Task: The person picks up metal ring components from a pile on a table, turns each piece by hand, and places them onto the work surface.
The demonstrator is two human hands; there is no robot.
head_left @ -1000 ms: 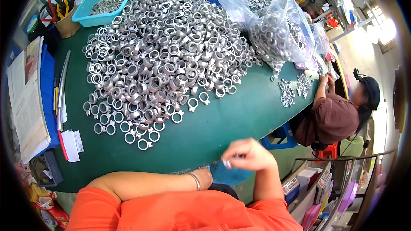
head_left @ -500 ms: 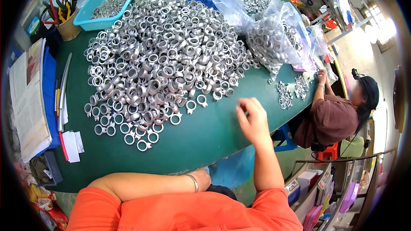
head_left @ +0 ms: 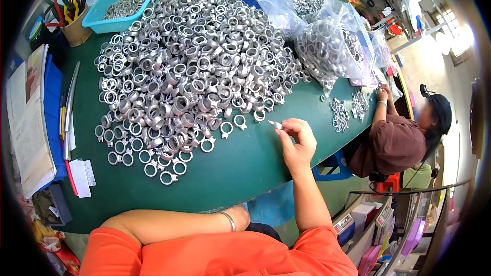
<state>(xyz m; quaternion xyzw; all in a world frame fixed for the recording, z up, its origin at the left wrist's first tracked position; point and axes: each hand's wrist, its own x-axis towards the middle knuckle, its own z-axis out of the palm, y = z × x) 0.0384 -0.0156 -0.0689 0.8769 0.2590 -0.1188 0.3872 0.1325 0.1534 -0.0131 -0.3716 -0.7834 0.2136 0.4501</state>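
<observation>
While the right hand [head_left: 300,138] is over the smooth green worktop [head_left: 240,174], we see its thumb and forefinger pinching a small silver-grey metal piece [head_left: 275,124]. This piece lies to the left of the hand, at the fingertips; its long axis, as we judge, points left and slightly away from the body, toward the large heap of silver-grey metal rings [head_left: 194,61]. One loose ring [head_left: 260,120] at the heap's border is just beside the piece, but apart. The right hand is clearly nearer to the heap than the left hand [head_left: 242,218]. We notice the right forearm [head_left: 312,194] reaching forward, leaning a little left. The left forearm [head_left: 179,221] lies across before the body, its hand at the worktop's near edge; the fingers are hidden, so we cannot tell whether they hold something.
</observation>
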